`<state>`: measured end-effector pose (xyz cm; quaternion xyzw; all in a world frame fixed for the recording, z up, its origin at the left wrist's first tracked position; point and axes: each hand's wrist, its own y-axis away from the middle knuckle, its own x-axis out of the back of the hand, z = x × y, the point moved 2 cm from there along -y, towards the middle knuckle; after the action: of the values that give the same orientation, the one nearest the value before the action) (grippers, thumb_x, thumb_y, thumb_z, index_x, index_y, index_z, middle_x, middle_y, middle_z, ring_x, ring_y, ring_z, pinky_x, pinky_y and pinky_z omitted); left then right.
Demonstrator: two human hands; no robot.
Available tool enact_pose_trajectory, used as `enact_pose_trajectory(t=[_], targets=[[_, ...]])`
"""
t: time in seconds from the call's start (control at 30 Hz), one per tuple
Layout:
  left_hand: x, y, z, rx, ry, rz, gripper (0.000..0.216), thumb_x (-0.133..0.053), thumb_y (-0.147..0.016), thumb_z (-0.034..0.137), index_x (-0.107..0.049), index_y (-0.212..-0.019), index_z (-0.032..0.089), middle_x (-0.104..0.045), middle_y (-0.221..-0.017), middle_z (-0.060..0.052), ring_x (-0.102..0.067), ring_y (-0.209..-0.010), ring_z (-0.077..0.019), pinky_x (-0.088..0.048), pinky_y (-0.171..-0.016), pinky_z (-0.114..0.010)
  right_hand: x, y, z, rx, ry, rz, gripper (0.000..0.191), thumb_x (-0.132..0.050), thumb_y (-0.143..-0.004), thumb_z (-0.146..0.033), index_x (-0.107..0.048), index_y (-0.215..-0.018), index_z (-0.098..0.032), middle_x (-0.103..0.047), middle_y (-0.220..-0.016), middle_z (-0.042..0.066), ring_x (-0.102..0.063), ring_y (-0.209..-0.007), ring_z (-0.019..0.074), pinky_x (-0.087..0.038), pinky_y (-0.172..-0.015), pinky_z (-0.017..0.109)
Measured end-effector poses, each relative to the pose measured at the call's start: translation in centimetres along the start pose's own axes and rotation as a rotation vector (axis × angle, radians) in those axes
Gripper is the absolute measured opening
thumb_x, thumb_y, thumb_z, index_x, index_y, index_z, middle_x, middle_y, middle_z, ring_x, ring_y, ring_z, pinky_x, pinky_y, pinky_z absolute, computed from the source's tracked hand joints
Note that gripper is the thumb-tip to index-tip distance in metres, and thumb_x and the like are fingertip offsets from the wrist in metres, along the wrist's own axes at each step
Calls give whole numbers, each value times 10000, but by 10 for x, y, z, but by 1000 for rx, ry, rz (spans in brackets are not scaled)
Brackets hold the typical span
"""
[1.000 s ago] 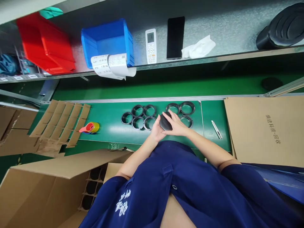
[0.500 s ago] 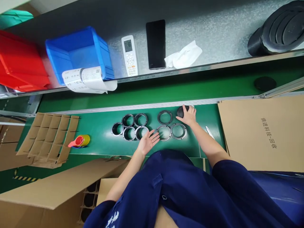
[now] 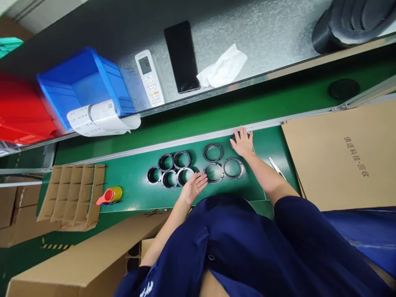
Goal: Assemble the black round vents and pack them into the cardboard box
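Note:
My right hand (image 3: 243, 143) reaches to the far edge of the green mat (image 3: 136, 183) and lies curled over a black round cap (image 3: 233, 138), of which only an edge shows. My left hand (image 3: 194, 186) hovers open, fingers spread, at the near side of the mat and holds nothing. Black rings lie flat between the hands: a cluster of several rings (image 3: 169, 170) to the left, and three larger rings (image 3: 213, 172) beside my right hand.
A red and yellow tape dispenser (image 3: 109, 194) and a cardboard divider grid (image 3: 74, 197) lie left. A cardboard sheet (image 3: 340, 156) and a slim metal tool (image 3: 276, 167) lie right. The shelf holds a blue bin (image 3: 83, 82), remote (image 3: 149, 78), phone (image 3: 182, 55) and tissue (image 3: 222, 68). An open carton (image 3: 86, 264) stands near left.
Both hands held the black cap near my body a second ago. My right hand carried it to the mat's far right corner and set it down; my left hand let go and opened.

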<state>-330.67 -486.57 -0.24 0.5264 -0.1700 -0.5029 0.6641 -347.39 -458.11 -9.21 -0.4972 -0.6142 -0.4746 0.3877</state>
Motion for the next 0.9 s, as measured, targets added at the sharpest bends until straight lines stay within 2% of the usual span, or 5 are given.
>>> enact_pose_trajectory(t=[0.17,0.43,0.6,0.73,0.9], targets=[[5,5,-7,8,-84,-43,242,-568,-1009,251,-699,-1147,102,-734,-1214,-179,-742,-1011,-222,-580,-1007,-376,22,-1,4,-178,-143,-34,697,-171,-1091,-497,-164,-1691,-142,-22,-1750,145,-61,-1624,307,-69,-1295,607],[35,4,5,15,-204,-52,199,-587,-968,167,-707,-1117,116,-748,-1155,-166,-748,-955,-193,-594,-992,-348,68,59,9,-304,-242,56,701,-163,-1110,-467,-367,-1572,20,-244,-1656,329,-212,-1572,377,-238,-1221,661],[46,-6,7,55,-367,-153,262,-525,-965,114,-697,-1155,167,-756,-1115,-110,-754,-947,-153,-623,-936,-286,102,131,-34,-283,-198,-132,354,-601,-985,-406,-737,-1177,-142,-683,-1331,187,-618,-1275,332,-493,-1073,501],[29,-25,0,98,-543,-225,229,-492,-973,89,-697,-1014,181,-755,-1070,-73,-759,-910,-130,-644,-847,-241,114,186,-49,-169,-287,-224,382,-754,-895,-400,-742,-1240,-237,-717,-1323,57,-663,-1230,228,-530,-1014,299],[7,-22,-21,131,-746,-338,222,-511,-964,45,-694,-919,161,-752,-943,-68,-749,-804,-130,-636,-787,-233,139,323,-38,-34,-418,130,431,-516,-1045,-415,-681,-1363,-176,-679,-1381,106,-657,-1252,231,-511,-1059,339]])
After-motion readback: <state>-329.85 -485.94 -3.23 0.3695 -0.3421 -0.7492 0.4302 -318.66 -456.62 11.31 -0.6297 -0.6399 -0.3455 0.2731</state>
